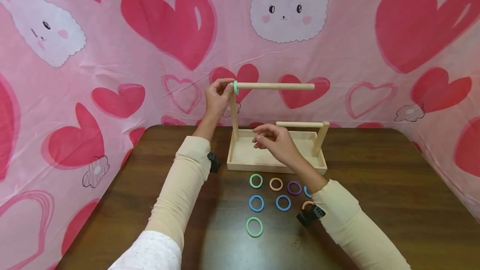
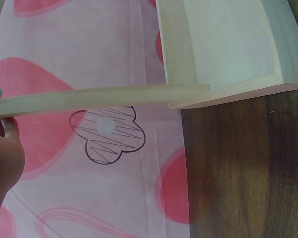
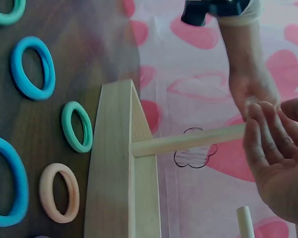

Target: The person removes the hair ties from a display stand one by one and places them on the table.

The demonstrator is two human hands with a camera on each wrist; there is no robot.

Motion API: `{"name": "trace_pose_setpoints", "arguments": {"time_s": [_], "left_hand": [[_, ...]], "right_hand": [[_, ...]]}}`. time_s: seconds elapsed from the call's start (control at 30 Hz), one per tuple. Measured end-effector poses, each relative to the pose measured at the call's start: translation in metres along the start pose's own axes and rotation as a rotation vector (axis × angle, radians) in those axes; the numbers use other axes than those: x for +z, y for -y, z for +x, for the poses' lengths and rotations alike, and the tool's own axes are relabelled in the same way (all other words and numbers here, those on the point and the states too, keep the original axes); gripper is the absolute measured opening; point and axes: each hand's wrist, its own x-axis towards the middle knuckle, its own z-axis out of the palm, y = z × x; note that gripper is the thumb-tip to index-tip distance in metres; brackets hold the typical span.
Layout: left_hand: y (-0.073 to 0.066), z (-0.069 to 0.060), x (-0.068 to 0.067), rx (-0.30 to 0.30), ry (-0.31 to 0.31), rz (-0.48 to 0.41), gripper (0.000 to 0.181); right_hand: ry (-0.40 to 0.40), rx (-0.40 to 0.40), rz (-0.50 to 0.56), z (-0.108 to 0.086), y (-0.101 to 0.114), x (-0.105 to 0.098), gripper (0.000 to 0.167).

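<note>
My left hand (image 1: 217, 98) grips the top of the left post (image 1: 234, 116) of a wooden stand, thumb and fingers at the corner where the upper rod (image 1: 277, 86) begins. A green ring (image 1: 236, 87) hangs on that rod's left end, right against these fingertips. In the left wrist view the post (image 2: 104, 96) partly hides the fingers. My right hand (image 1: 276, 141) hovers before the stand's tray (image 1: 258, 166), fingers loosely bent with nothing in them. The lower rod (image 1: 300, 124) juts left from a short right post and looks bare.
On the brown table (image 1: 356, 161) in front of the tray lie several rings: green (image 1: 256, 174), orange (image 1: 276, 190), purple (image 1: 294, 194), and blue (image 1: 256, 211). The right forearm partly covers a blue and an orange ring. A pink heart-patterned cloth (image 1: 168, 24) hangs behind.
</note>
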Motion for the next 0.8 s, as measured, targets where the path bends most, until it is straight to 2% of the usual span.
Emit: {"name": "trace_pose_setpoints", "arguments": {"time_s": [0.27, 0.57, 0.8], "left_hand": [[0.000, -0.001, 0.001, 0.006, -0.002, -0.007, 0.018], [-0.001, -0.003, 0.001, -0.011, 0.000, -0.013, 0.018], [0.001, 0.000, 0.002, -0.001, -0.010, -0.004, 0.017]], "right_hand": [[-0.173, -0.079, 0.065, 0.038, -0.001, 0.014, 0.022], [-0.353, -0.132, 0.052, 0.075, 0.005, 0.030, 0.025], [-0.429, -0.156, 0.068, 0.096, 0.008, 0.036, 0.026]]}}
